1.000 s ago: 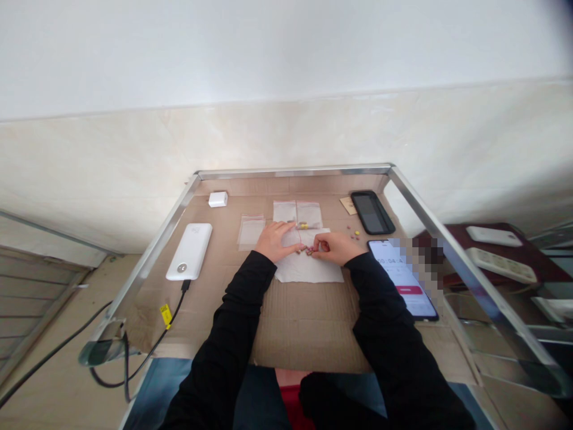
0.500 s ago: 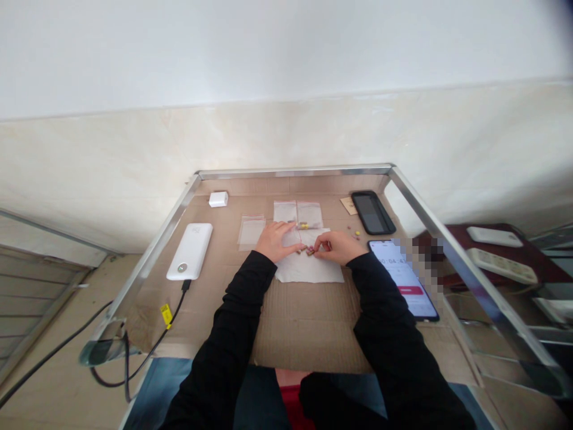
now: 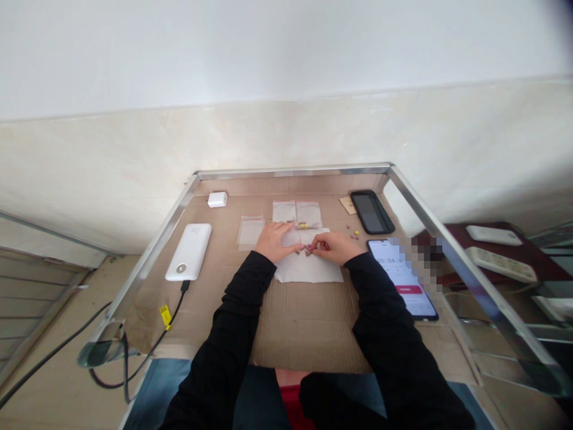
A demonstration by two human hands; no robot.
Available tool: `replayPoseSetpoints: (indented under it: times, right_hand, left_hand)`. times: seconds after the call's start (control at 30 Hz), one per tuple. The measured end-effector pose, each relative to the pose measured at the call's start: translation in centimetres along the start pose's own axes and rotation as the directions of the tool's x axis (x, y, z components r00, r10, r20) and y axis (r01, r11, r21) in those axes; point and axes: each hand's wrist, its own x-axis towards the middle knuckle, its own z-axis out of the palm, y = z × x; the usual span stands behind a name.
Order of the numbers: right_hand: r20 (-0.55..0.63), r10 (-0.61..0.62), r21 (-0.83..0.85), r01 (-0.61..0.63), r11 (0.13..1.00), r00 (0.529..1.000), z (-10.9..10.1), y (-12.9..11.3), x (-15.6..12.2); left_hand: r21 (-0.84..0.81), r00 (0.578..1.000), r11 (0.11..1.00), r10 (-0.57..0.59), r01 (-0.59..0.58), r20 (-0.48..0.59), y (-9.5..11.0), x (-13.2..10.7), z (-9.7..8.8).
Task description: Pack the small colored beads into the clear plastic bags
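A white sheet of paper (image 3: 308, 272) lies mid-table with a few small pills (image 3: 308, 251) on it. Above its left edge, my left hand (image 3: 273, 240) rests with its fingers stretched out and the thumb apart, its tip beside the pills. From the right, my right hand (image 3: 335, 246) pinches at the same pills with thumb and forefinger; the pill between the fingertips is mostly hidden. Just beyond, clear zip bags (image 3: 308, 210) lie side by side, with yellow capsules (image 3: 303, 226) at the lower end. Another clear bag (image 3: 251, 230) lies left of my left hand.
Loose pills (image 3: 356, 233) lie to the right, near a black phone (image 3: 372, 212) and a lit phone (image 3: 409, 289). At left are a white power bank (image 3: 188, 251) with a black cable (image 3: 176, 312) and a white charger (image 3: 217, 199). A metal rail (image 3: 295, 173) borders the cardboard-covered table.
My right hand has shifted very slightly to the left at the pills. My left hand stays in place.
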Motion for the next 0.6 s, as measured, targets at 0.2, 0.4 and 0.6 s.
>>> replayPoseSetpoints:
  times: [0.2,0.4,0.6]
  right_hand:
    - [-0.106,-0.041,0.065,0.048,0.997,0.994,-0.3,0.0,0.1]
    - [-0.265,-0.057,0.237,0.123,0.964,0.962,0.1,-1.1,0.7]
    - [-0.254,-0.028,0.361,0.121,0.925,0.967,0.9,-1.9,1.4]
  left_hand:
    - [-0.006,1.000,1.000,0.012,-0.012,-0.003,0.2,0.0,-0.2]
    - [-0.033,0.998,0.998,0.054,-0.054,-0.017,0.6,0.1,0.0]
    - [-0.076,0.997,0.994,0.076,-0.078,-0.030,0.9,0.1,0.4]
